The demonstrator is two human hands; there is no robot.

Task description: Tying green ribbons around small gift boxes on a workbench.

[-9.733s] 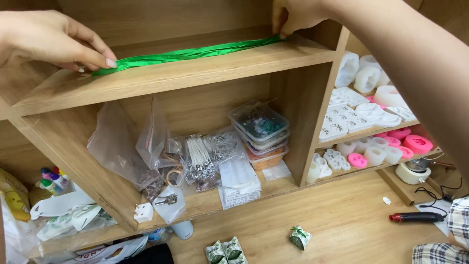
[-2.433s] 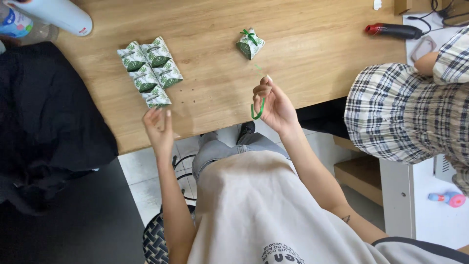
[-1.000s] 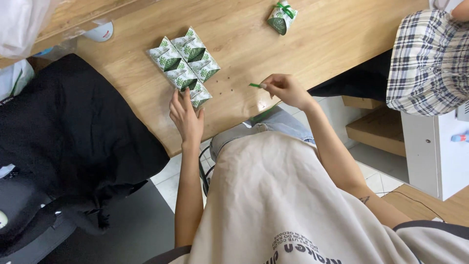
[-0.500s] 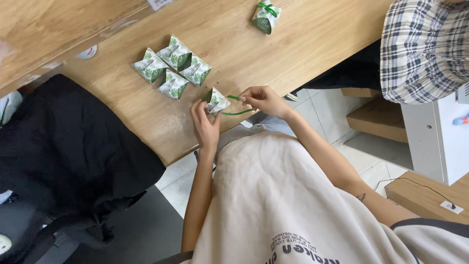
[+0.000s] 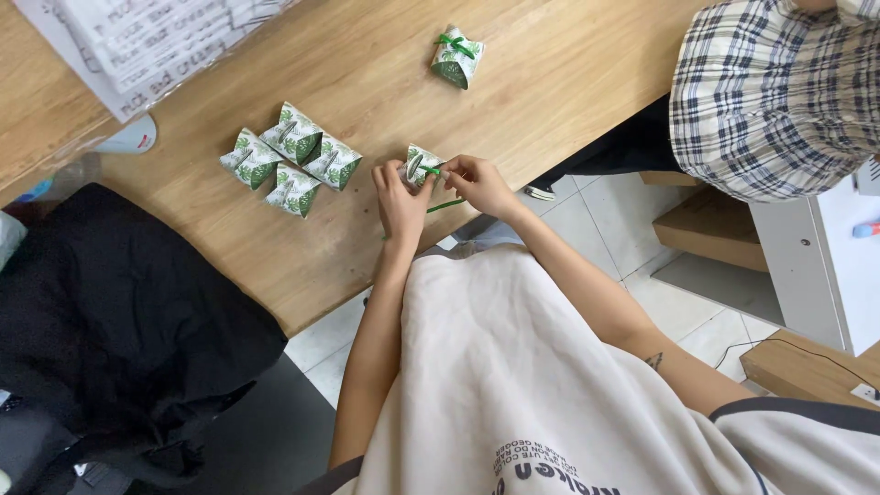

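Threading green ribbon (image 5: pixel 442 205) through small leaf-print box (image 5: pixel 418 165) at frame centre, left hand (image 5: pixel 401 197) gripping box, right hand (image 5: pixel 477 183) fingers pinching ribbon; needing steady pull next.

Bare table (image 5: pixel 550 82) lies ahead of the hands (image 5: pixel 440 188); four boxes (image 5: pixel 289 158) crowd their left, one box (image 5: pixel 456 60) ahead.

**Around the wooden bench**

Four leaf-printed paper boxes (image 5: pixel 286 158) cluster on the bench (image 5: pixel 550 64). A finished box with a green bow (image 5: pixel 456 59) sits farther back. Black fabric (image 5: pixel 110 321) lies at the left edge; a plaid-clothed person (image 5: pixel 770 92) sits on the right.
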